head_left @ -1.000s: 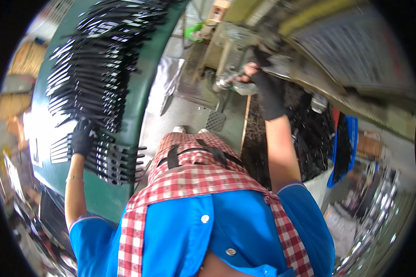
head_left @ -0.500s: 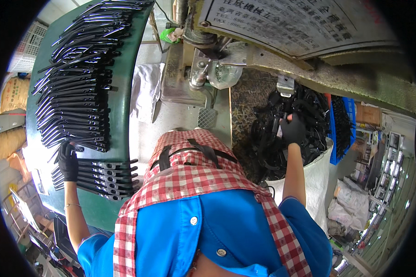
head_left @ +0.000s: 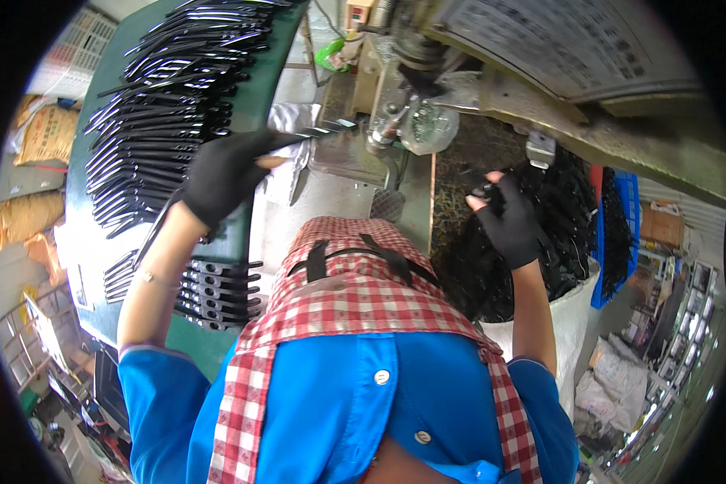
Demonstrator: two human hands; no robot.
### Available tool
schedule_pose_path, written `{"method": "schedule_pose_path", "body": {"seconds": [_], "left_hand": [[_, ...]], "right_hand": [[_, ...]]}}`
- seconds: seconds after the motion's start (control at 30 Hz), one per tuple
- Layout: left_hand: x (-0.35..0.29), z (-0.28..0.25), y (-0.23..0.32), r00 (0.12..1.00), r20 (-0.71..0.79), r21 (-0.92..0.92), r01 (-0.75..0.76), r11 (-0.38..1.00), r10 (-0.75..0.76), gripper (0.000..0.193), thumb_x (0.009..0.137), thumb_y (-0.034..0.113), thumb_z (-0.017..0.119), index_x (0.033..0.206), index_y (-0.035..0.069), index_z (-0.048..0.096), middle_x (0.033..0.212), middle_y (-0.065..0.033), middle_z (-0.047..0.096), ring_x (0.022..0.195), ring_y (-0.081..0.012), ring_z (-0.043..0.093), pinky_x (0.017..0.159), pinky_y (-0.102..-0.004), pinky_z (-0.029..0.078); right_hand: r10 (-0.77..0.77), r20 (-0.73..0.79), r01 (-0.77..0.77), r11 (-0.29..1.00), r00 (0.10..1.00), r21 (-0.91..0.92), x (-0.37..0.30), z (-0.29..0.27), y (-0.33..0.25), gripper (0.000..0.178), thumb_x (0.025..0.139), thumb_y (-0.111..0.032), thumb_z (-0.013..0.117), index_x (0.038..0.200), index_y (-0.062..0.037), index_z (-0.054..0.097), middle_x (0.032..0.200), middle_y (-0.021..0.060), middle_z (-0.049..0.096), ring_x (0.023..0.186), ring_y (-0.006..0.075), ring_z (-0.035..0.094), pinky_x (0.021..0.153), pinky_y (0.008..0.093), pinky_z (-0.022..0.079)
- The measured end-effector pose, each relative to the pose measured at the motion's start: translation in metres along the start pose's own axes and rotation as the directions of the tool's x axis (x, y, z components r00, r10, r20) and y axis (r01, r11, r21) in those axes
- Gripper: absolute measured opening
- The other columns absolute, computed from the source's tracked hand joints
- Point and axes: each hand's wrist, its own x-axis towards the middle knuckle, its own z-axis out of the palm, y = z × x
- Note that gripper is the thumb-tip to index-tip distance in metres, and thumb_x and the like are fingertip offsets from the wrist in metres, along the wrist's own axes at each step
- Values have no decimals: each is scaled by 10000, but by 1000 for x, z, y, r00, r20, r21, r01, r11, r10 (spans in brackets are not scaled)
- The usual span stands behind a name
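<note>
a long black part (head_left: 324,130) was gripped by the left hand (head_left: 227,176) while the right hand (head_left: 508,219) was held at the dark heap (head_left: 552,222)

at the far left, tan sacks (head_left: 50,135) were seen beyond the edge of a green table (head_left: 206,351). the table was largely covered by rows of long, glossy black parts (head_left: 141,161), laid crosswise and close together. nearer the body, a tighter group of black pieces with round holes (head_left: 216,292) was set out, partly overlapped by the left forearm.

by the gloved left hand, raised over the table's right side, the long black part was clamped between thumb and fingers; its free end was pointed rightward, toward the machine (head_left: 385,113), and was kept clear of the table. below it, a pale sheet (head_left: 286,118) was partly covered from view.

in the middle, a red-and-white checked apron (head_left: 359,310) was worn over a blue shirt (head_left: 319,395). ahead of it a foot pedal (head_left: 387,206) was seen on the floor, and a clear plastic container (head_left: 431,129) was placed beside the machine.

farther right, the gloved right hand was held over the left part of the heap, its fingertips slightly spread; whether the small dark shape between them was being gripped could not be told. the heap was contained in a white sack (head_left: 579,319), beside which a blue crate (head_left: 627,234) was placed.
</note>
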Motion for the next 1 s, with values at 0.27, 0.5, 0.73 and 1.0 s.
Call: {"method": "schedule_pose_path", "body": {"seconds": [0.27, 0.5, 0.73, 1.0], "left_hand": [[32, 17, 41, 975, 137, 156, -194, 968, 173, 267, 889, 412, 582, 928, 149, 607, 646, -82, 585, 561, -308, 593, 486, -419, 429], [41, 6, 38, 960, 142, 279, -274, 920, 243, 261, 872, 407, 591, 882, 146, 595, 647, -69, 595, 565, -285, 612, 486, -408, 450], [42, 8, 32, 966, 176, 249, -232, 940, 192, 255, 865, 393, 601, 904, 141, 601, 656, -86, 613, 587, -314, 618, 516, -444, 465], [51, 19, 32, 948, 250, 41, -212, 976, 195, 237, 897, 332, 584, 922, 97, 571, 624, -144, 576, 595, -362, 594, 540, -462, 447]], "right_hand": [[-251, 184, 270, 959, 950, -86, 35, 5, -64, 301, 767, -223, 765, 996, -88, 621, 768, 107, 663, 680, 293, 659, 574, 360, 499], [-277, 318, 343, 923, 907, -175, 54, 7, -78, 357, 800, -381, 723, 979, -88, 625, 670, 128, 625, 619, 339, 628, 542, 395, 482], [-318, 269, 386, 887, 909, -255, 60, 9, -94, 396, 807, -416, 706, 987, -73, 628, 648, 143, 615, 596, 355, 613, 530, 435, 461], [-392, 339, 514, 724, 855, -460, 69, 2, -92, 376, 820, -437, 674, 939, -91, 589, 701, 125, 608, 602, 340, 596, 547, 425, 460]]}}
